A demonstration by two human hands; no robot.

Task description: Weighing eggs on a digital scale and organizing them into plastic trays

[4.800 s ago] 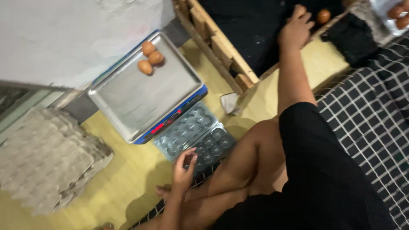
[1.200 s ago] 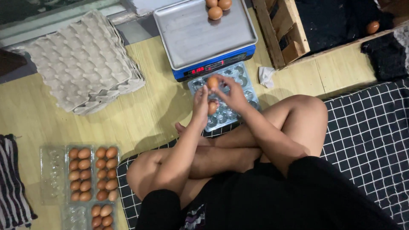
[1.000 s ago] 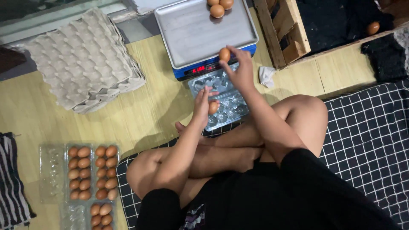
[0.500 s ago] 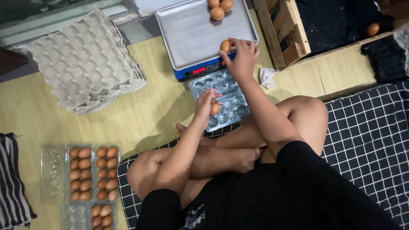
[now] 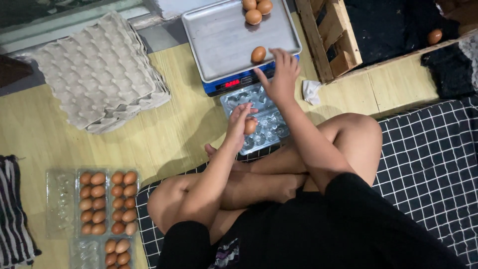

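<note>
One egg (image 5: 258,54) near scale tray (image 5: 219,45) edge, right hand (image 5: 280,79) open, left hand (image 5: 240,124) gripping brown egg (image 5: 250,126)

egg tray (image 5: 259,122) half hidden, striped cloth (image 5: 15,214) cropped

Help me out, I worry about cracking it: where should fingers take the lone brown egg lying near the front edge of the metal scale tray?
Grip the lone brown egg across its narrow middle, fingertips on opposite sides, coming from above. It lies on its side on the flat metal scale tray, apart from the other eggs, with the right hand beside it.
</note>
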